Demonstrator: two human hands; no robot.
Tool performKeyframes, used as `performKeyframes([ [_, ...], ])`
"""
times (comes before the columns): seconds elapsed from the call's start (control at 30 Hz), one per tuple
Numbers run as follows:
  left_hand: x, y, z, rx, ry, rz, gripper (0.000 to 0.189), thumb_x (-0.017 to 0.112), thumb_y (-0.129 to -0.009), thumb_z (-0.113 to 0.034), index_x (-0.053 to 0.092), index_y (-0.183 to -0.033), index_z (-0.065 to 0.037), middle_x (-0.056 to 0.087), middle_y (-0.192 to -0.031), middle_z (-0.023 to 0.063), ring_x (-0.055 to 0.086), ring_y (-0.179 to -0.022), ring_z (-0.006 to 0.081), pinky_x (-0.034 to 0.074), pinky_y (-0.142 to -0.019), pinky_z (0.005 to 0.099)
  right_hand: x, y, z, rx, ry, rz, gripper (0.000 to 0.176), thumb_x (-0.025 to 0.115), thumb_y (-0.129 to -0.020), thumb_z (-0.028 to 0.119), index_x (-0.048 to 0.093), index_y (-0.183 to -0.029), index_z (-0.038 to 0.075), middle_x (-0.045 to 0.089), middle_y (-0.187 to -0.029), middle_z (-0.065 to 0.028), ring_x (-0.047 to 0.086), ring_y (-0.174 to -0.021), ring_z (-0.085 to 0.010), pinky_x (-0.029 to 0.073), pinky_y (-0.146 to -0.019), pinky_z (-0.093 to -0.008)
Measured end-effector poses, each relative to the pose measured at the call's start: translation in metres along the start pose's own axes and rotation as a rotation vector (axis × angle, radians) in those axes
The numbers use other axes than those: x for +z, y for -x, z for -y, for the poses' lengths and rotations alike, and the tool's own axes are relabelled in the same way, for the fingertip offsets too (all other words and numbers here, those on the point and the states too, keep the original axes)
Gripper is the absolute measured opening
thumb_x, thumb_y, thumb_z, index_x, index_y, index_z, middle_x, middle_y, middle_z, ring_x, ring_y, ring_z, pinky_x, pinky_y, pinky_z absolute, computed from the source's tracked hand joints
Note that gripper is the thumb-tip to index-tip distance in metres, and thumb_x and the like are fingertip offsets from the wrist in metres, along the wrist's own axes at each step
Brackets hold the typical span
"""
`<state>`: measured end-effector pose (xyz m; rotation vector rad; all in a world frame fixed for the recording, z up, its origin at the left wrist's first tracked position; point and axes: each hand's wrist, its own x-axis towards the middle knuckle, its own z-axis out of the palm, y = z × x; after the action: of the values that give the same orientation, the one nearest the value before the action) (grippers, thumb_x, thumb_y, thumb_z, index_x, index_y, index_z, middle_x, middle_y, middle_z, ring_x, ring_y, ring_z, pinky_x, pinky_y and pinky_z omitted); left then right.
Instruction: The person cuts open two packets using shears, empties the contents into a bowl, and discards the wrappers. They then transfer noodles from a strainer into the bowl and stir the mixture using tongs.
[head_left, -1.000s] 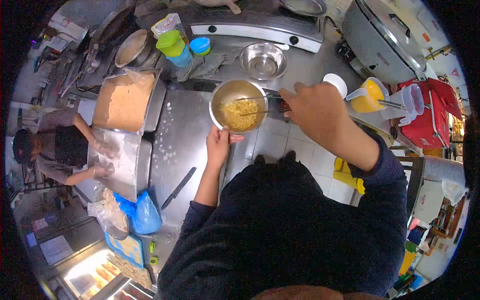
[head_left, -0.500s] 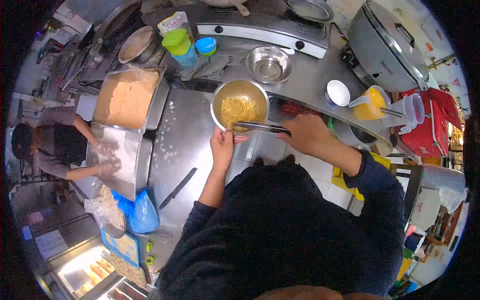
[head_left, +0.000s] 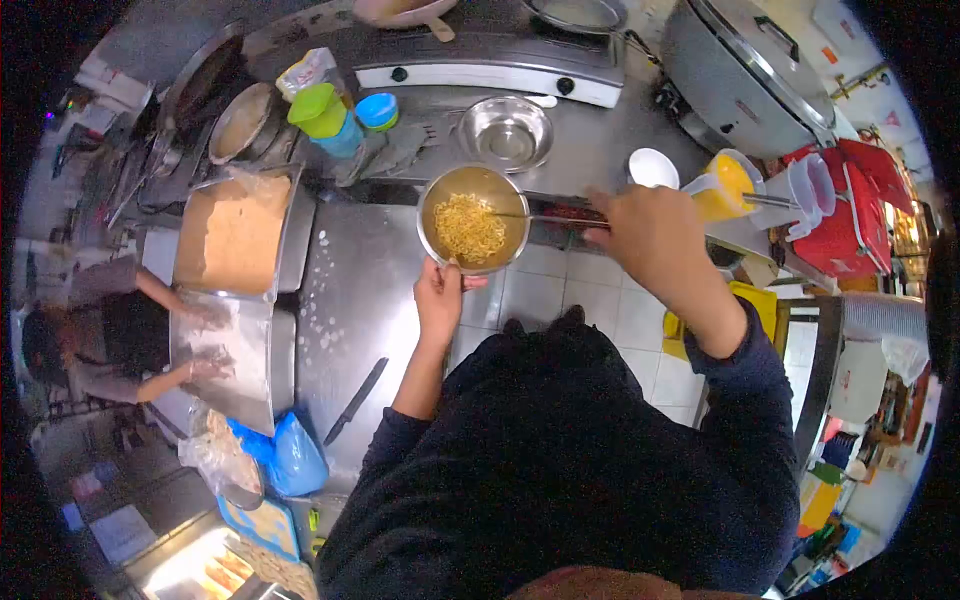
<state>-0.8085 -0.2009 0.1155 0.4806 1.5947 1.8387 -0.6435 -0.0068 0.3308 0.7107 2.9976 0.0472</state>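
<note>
My left hand (head_left: 440,300) grips the near rim of a metal bowl (head_left: 514,193), its thumb on the edge. Yellow noodles (head_left: 468,230) lie in the bottom of this bowl. On the right, my right hand (head_left: 655,235) is closed around the dark handle of metal tongs (head_left: 555,218), whose tips reach over the rim to the noodles. An empty steel bowl (head_left: 508,135) stands on the counter just beyond. A knife (head_left: 357,400) lies on the steel table left of my left arm.
At the left, a co-worker's hands (head_left: 210,365) are in a tray of white powder (head_left: 255,385), beside a tray of orange-brown crumbs (head_left: 235,235). Behind stand a gas stove (head_left: 480,80) and a large cooker (head_left: 740,85). A white bowl (head_left: 653,168) and yellow-filled jug (head_left: 728,185) sit right.
The tongs have shifted right and look flatter, with my right hand farther from the bowl. The noodles are spread differently in the bowl. The whole view has shifted slightly.
</note>
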Motion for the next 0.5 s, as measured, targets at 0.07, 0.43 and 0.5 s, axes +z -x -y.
performKeyframes([
  [0.07,0.009,0.001,-0.002,0.004,-0.066,0.049,0.021,0.039,-0.101,-0.005,0.045,-0.119,0.005,0.066,-0.094,0.0186,0.072,-0.077,0.0263,0.060,-0.072,0.0352,0.008,-0.011,0.000,-0.010,0.001,0.026,0.024,0.071,-0.080,0.034,0.071,-0.089,0.012,0.069,-0.080,-0.0112,0.069,-0.076,-0.0300,0.054,-0.064,-0.0423],
  [0.43,0.036,-0.026,-0.001,0.037,-0.128,0.115,0.017,0.045,-0.100,-0.006,0.049,-0.111,0.006,0.068,-0.084,0.0149,0.072,-0.074,0.0262,0.058,-0.066,0.0329,0.037,-0.022,-0.024,0.047,0.094,0.007,0.016,0.061,-0.083,0.018,0.073,-0.078,0.010,0.071,-0.077,-0.0123,0.072,-0.076,-0.0278,0.057,-0.061,-0.0400],
  [0.5,0.045,-0.030,-0.001,0.032,-0.164,0.135,0.018,0.046,-0.100,-0.008,0.050,-0.111,0.006,0.067,-0.080,0.0146,0.073,-0.074,0.0269,0.058,-0.064,0.0331,0.058,-0.016,-0.014,-0.061,0.078,-0.029,0.015,0.061,-0.083,0.018,0.073,-0.078,0.011,0.072,-0.079,-0.0129,0.072,-0.076,-0.0273,0.057,-0.061,-0.0400],
])
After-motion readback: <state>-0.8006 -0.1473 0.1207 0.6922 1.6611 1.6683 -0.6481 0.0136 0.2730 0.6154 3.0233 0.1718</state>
